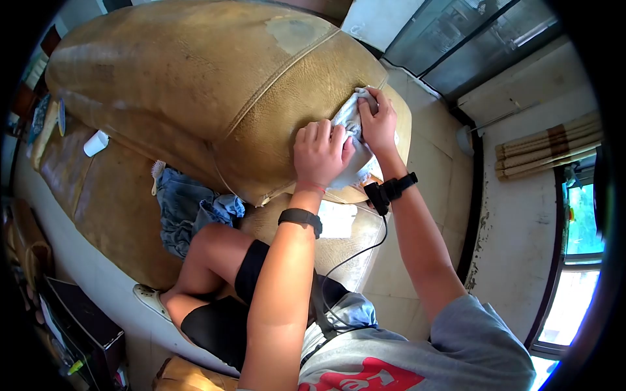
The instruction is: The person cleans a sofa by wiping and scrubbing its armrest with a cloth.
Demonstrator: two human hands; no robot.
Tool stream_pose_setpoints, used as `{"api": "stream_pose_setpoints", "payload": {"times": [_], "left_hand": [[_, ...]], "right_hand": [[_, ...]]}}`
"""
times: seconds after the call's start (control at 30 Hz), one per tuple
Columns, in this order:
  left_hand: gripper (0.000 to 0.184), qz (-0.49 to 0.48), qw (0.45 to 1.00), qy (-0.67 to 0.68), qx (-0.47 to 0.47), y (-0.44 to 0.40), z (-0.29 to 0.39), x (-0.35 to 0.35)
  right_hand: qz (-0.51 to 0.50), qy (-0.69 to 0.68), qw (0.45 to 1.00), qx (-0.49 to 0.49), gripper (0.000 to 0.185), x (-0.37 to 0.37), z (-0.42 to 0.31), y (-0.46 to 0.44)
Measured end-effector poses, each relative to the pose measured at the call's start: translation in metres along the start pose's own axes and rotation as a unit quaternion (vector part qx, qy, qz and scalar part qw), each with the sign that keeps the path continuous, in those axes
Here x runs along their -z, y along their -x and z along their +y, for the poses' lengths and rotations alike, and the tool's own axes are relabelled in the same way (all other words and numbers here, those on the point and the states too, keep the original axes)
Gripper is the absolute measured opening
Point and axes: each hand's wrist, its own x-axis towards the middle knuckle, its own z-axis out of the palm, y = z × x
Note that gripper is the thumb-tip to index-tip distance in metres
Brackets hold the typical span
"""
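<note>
Cloth (351, 119), pale grey and bunched, is located against the rounded end of the sofa (189, 85), between the seam that crosses the brown leather and the outer edge of that end. Both hands are on the cloth. The left hand (319, 155) is positioned with its back upward and its fingers curled down over the lower left side of the cloth, gripping a fold; its fingertips are partly hidden. The right hand (378, 122) is set on the opposite side, nearer the sofa's outer edge, and pinches the upper part of the cloth between thumb and bent fingers. A loose portion of pale material hangs below the two hands; whether it is all one piece cannot be determined. Each wrist carries a black band: a plain one (300, 220) on the left, and one with a small device (390, 191) on the right, from which a black cable (355, 251) runs down to the waist. White paper (337, 219) lies below the hands on a pale padded surface. Blue jeans (192, 210) lie crumpled on the seat, beside the lower edge of the backrest and near the bent knee. A white hairbrush (157, 171) is just beside the jeans. A white cup (96, 143) is farther toward the far left end of the seat, near the backrest.
</note>
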Motion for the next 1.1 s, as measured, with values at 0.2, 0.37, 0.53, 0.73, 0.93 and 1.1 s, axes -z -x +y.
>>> {"api": "stream_pose_setpoints", "payload": {"times": [0.2,0.37,0.53,0.73,0.93,1.1], "left_hand": [[0.024,0.001,1.0,0.005,0.0,-0.001,-0.002,-0.001],[0.025,-0.033,0.999,-0.004,0.015,0.001,0.0,0.002],[0.024,-0.004,1.0,0.001,0.002,-0.001,-0.001,0.001],[0.024,-0.003,1.0,-0.001,0.002,0.0,-0.001,0.0],[0.023,0.004,1.0,0.011,0.01,-0.002,0.001,0.001],[0.024,-0.023,1.0,0.011,0.016,0.0,-0.001,-0.002]], "right_hand": [[-0.134,-0.172,0.976,-0.017,0.026,0.009,-0.014,0.008],[-0.236,-0.225,0.943,-0.061,0.028,0.021,-0.038,0.012],[-0.014,-0.304,0.949,-0.078,0.027,0.017,-0.034,-0.018],[-0.01,0.016,0.999,0.034,0.031,-0.016,-0.025,-0.033],[-0.128,-0.074,0.989,-0.016,0.03,-0.006,-0.036,-0.039],[-0.279,-0.251,0.925,-0.052,0.03,0.002,-0.045,-0.027]]}}
